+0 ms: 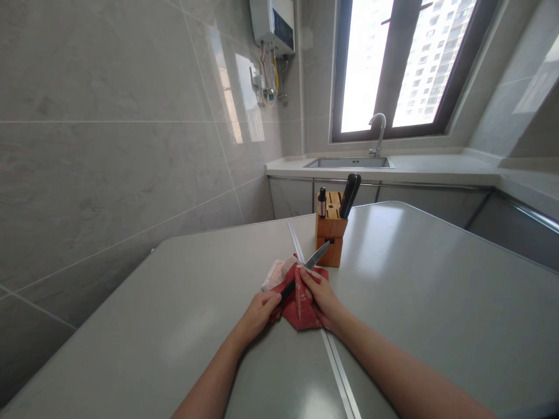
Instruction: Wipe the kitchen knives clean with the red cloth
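My left hand (262,309) is closed around the black handle of a knife (318,255), whose blade points up and to the right. A red cloth (304,308) with a pale, whitish part wraps about the knife near the base of its blade. Pinched in my right hand (320,294) is that cloth, pressed against the knife. Just beyond the blade tip stands a wooden knife block (331,249). It holds a large black-handled knife (350,195) and a smaller dark-handled tool (322,202) with a light band.
The block and cloth are on a pale table (209,279) with a metal seam (336,361) down its middle. Behind it runs a white counter (437,163) with a sink (349,163) and a faucet (379,134). Tiled wall borders the left side; a water heater (273,26) hangs in the corner.
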Action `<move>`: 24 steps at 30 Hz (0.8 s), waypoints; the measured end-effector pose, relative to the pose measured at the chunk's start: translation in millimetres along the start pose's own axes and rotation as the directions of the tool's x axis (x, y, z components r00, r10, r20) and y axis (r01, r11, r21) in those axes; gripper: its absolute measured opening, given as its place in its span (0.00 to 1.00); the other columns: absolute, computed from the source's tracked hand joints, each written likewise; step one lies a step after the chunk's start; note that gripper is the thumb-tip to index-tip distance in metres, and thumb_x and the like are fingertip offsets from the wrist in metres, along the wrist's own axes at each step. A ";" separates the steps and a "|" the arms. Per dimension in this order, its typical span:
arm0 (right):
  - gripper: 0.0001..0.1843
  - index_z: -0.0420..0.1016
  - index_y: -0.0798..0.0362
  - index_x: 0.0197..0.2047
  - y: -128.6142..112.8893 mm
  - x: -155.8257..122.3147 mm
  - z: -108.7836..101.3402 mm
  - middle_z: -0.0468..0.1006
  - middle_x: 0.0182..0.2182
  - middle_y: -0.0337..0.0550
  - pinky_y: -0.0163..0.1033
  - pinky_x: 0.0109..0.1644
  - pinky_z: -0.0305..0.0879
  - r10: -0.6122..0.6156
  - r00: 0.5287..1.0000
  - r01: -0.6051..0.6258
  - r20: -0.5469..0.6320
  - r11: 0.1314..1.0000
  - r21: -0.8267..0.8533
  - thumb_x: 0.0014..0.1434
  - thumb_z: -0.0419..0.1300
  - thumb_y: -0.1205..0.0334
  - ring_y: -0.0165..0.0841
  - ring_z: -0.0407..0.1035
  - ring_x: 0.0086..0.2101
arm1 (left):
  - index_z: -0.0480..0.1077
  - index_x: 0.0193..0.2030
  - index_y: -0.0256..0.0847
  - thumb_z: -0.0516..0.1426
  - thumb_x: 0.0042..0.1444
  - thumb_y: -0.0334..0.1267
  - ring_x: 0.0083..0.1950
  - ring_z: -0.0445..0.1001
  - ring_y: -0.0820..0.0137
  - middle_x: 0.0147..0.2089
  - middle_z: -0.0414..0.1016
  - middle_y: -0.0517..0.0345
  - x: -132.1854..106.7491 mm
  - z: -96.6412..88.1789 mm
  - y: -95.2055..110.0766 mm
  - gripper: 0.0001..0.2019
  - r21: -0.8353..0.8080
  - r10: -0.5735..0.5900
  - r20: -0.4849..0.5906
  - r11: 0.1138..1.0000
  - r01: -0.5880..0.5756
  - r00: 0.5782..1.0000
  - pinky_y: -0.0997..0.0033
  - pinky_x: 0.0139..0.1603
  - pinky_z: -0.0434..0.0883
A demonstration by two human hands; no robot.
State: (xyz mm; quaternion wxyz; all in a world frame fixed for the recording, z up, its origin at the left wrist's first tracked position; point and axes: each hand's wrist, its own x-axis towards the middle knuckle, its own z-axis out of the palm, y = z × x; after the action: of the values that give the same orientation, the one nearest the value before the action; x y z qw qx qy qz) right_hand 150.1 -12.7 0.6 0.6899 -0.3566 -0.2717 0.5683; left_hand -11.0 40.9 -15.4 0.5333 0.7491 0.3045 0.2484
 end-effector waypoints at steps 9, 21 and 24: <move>0.15 0.75 0.54 0.35 -3.3 -0.7 1.9 0.79 0.28 0.39 0.37 0.40 0.69 0.002 1.000 0.000 -0.019 0.995 0.097 0.46 0.67 0.54 0.32 0.73 0.31 | 0.62 0.18 0.37 0.45 0.58 0.56 0.20 0.59 0.75 0.17 0.61 0.62 -0.6 -1.1 0.1 0.27 -0.007 0.017 -0.014 1.000 -0.017 1.000 0.75 0.24 0.55; 0.15 0.74 0.54 0.34 -3.4 0.9 0.7 0.79 0.28 0.40 0.37 0.38 0.69 0.011 1.000 -0.012 0.008 0.994 0.106 0.47 0.67 0.53 0.33 0.73 0.32 | 0.61 0.18 0.37 0.40 0.58 0.61 0.19 0.57 0.75 0.15 0.58 0.62 0.6 -0.9 -1.0 0.31 0.008 0.012 0.020 1.000 -0.012 1.000 0.75 0.24 0.54; 0.14 0.74 0.54 0.34 -4.1 0.2 0.1 0.77 0.26 0.39 0.35 0.34 0.69 0.025 0.999 -0.028 0.032 0.993 0.119 0.48 0.67 0.55 0.30 0.71 0.28 | 0.62 0.18 0.36 0.41 0.58 0.60 0.20 0.57 0.76 0.17 0.59 0.62 -0.5 -1.3 0.4 0.31 0.057 0.031 0.024 0.998 -0.032 0.999 0.75 0.24 0.53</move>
State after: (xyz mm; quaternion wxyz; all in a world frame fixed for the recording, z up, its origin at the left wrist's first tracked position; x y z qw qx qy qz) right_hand 152.5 -12.9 3.9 0.6981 -0.3099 -0.2429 0.5980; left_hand -12.2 41.3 -14.6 0.5113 0.7716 0.2934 0.2392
